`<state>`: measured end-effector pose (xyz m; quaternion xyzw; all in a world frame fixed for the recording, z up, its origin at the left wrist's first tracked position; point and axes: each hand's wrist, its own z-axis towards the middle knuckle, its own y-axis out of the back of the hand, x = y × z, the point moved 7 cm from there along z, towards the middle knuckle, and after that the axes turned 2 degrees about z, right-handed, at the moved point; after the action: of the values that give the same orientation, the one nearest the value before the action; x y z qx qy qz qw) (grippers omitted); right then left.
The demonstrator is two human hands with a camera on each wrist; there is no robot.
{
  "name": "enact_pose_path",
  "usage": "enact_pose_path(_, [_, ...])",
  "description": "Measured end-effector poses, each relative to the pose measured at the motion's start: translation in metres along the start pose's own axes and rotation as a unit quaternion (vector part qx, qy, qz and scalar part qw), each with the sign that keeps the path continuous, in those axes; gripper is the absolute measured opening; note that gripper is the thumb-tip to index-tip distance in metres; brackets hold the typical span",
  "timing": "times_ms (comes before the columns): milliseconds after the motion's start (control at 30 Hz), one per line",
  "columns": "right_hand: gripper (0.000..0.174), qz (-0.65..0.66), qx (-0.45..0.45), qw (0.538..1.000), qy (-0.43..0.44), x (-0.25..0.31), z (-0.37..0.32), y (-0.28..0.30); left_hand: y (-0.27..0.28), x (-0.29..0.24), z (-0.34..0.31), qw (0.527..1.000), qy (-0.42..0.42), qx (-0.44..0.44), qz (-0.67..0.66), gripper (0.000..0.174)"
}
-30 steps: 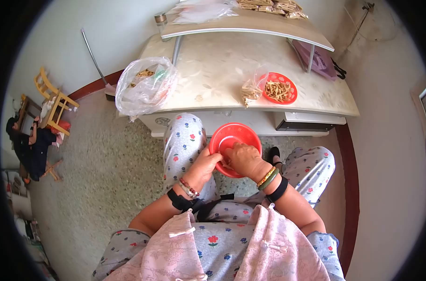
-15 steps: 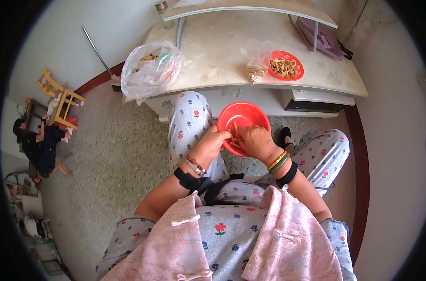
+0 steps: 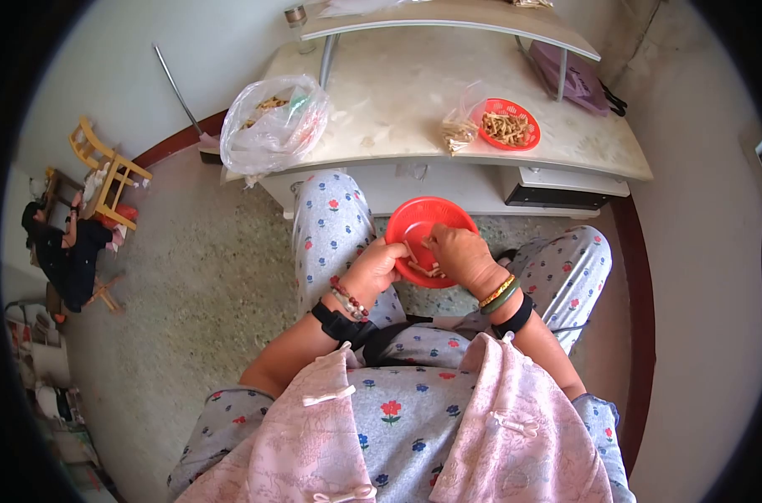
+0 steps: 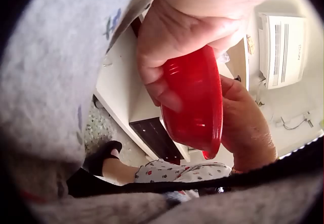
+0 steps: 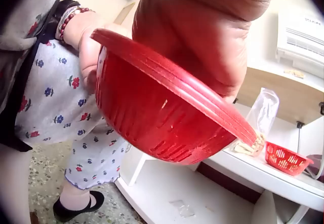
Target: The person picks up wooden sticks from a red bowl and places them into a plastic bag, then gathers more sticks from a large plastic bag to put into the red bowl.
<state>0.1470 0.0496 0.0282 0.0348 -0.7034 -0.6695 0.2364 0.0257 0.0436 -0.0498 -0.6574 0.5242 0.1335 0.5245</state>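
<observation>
In the head view my left hand [image 3: 375, 267] grips the near-left rim of a red plastic bowl [image 3: 423, 210], held between my knees. The left wrist view shows those fingers spread under the bowl's outer wall [image 4: 195, 107]. Several short tan sticks [image 3: 428, 270] lie in the bottom, and one stands near my left thumb. My right hand [image 3: 464, 256] reaches over the right rim, fingers bent down into the bowl. The bowl's wall [image 5: 157, 117] hides its fingertips in the right wrist view, and I cannot tell whether they hold a stick.
Ahead stands a pale desk [image 3: 389, 101] with a raised shelf [image 3: 448, 18]. On it are a clear bag of tan pieces [image 3: 276, 126], a small bag of sticks [image 3: 460, 130] and a red slotted basket of sticks [image 3: 509, 126]. Another person [image 3: 58, 251] sits far left beside a wooden chair [image 3: 117, 189].
The bowl has shifted slightly in my left hand's grip. My right hand has drawn back toward the right rim, so more of the sticks inside show.
</observation>
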Motion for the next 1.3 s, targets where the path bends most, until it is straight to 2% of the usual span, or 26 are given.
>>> enact_pose_path(100, [0.032,-0.005,-0.028,0.999,0.034,0.008,0.006,0.013,-0.009,-0.013,-0.004,0.999,-0.032,0.003,0.005,0.036])
enact_pose_path(167, [0.027,0.039,-0.015,0.999,0.016,0.007,0.012,0.008,-0.003,-0.011,-0.004,0.999,-0.019,-0.041,0.030,0.036])
enact_pose_path(333, [0.022,0.062,-0.010,0.997,0.052,0.022,0.026,0.000,0.016,-0.010,0.000,0.999,-0.012,-0.043,0.024,0.034])
enact_pose_path(400, [0.019,0.109,-0.088,0.988,0.068,0.024,0.031,0.012,0.013,-0.018,-0.002,0.998,-0.039,-0.045,0.004,0.033])
enact_pose_path(433, [0.019,0.109,-0.089,0.988,0.067,0.020,0.033,0.015,0.015,-0.022,-0.001,0.996,-0.072,-0.050,-0.017,0.032])
enact_pose_path(500, [0.019,0.344,-0.152,0.926,0.014,0.000,0.036,0.032,0.017,-0.025,0.003,0.995,-0.089,-0.043,-0.021,0.034])
enact_pose_path(533, [0.018,0.478,-0.116,0.870,-0.034,-0.010,0.040,0.026,0.016,-0.028,0.002,0.994,-0.104,-0.037,-0.025,0.035])
enact_pose_path(567, [0.018,0.479,-0.114,0.870,-0.036,-0.013,0.041,0.032,0.014,-0.032,0.001,0.992,-0.119,-0.030,-0.030,0.036])
enact_pose_path(600, [0.018,0.639,-0.077,0.764,-0.046,-0.014,0.042,0.038,0.014,-0.031,0.001,0.992,-0.117,-0.031,-0.031,0.036])
enact_pose_path(633, [0.018,0.775,-0.038,0.628,-0.057,-0.009,0.042,0.045,0.013,-0.034,0.000,0.992,-0.120,-0.026,-0.041,0.037])
enact_pose_path(667, [0.019,0.815,-0.040,0.576,-0.053,-0.006,0.043,0.051,0.013,-0.034,0.000,0.990,-0.128,-0.019,-0.050,0.038])
enact_pose_path(700, [0.019,0.814,-0.038,0.576,-0.055,-0.003,0.044,0.056,0.012,-0.035,0.000,0.990,-0.126,-0.020,-0.053,0.038])
enact_pose_path(767, [0.020,0.845,-0.036,0.531,-0.056,0.000,0.044,0.061,0.011,-0.039,-0.002,0.987,-0.145,-0.032,-0.057,0.038])
enact_pose_path(900, [0.021,0.839,0.006,0.538,-0.078,-0.013,0.043,0.028,0.006,-0.038,-0.001,0.988,-0.133,-0.031,-0.070,0.038])
enact_pose_path(967, [0.022,0.872,0.023,0.479,-0.095,-0.020,0.038,0.009,0.004,-0.035,0.002,0.991,-0.120,-0.029,-0.060,0.038])
enact_pose_path(1100, [0.020,0.888,0.004,0.433,-0.156,-0.040,0.028,-0.004,0.001,-0.026,0.005,0.993,-0.098,-0.041,-0.045,0.040])
enact_pose_path(1300, [0.017,0.899,-0.002,0.421,-0.121,-0.052,0.022,0.001,-0.002,-0.018,0.014,0.997,-0.074,-0.027,-0.026,0.039])
